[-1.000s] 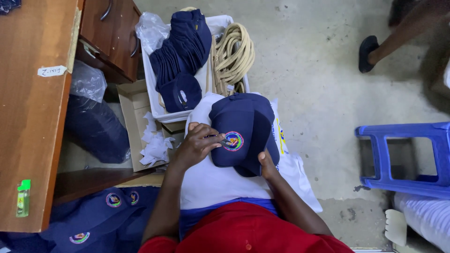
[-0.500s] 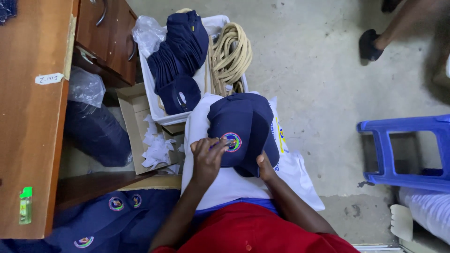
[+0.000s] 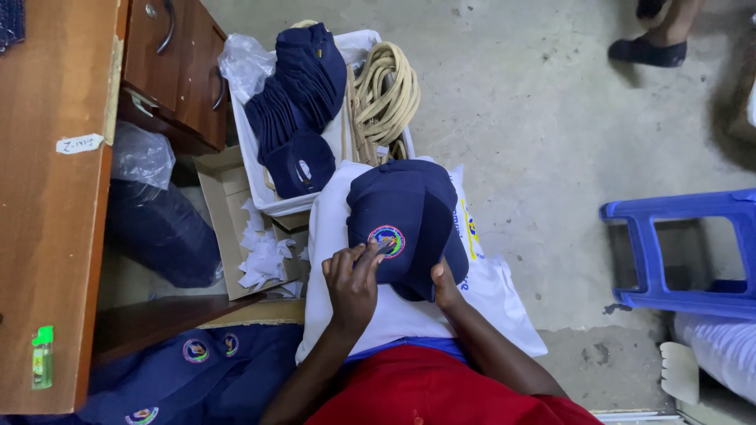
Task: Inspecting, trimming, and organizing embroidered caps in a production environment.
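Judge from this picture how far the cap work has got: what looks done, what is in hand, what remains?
Looks done: navy caps stacked in the white tub. In hand: left hand works at the emblem of the cap steadied by the right hand. Remaining: cannot tell.

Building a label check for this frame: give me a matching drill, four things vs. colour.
Things:
1. cap under both hands
2. stool at right
3. coiled rope
4. lighter on the wooden table

Colours:
a. green
b. navy with a round badge
c. tan
d. bright blue

Pairs: 1-b, 2-d, 3-c, 4-a

The left hand touches the cap near its badge; the right hand holds its lower edge.
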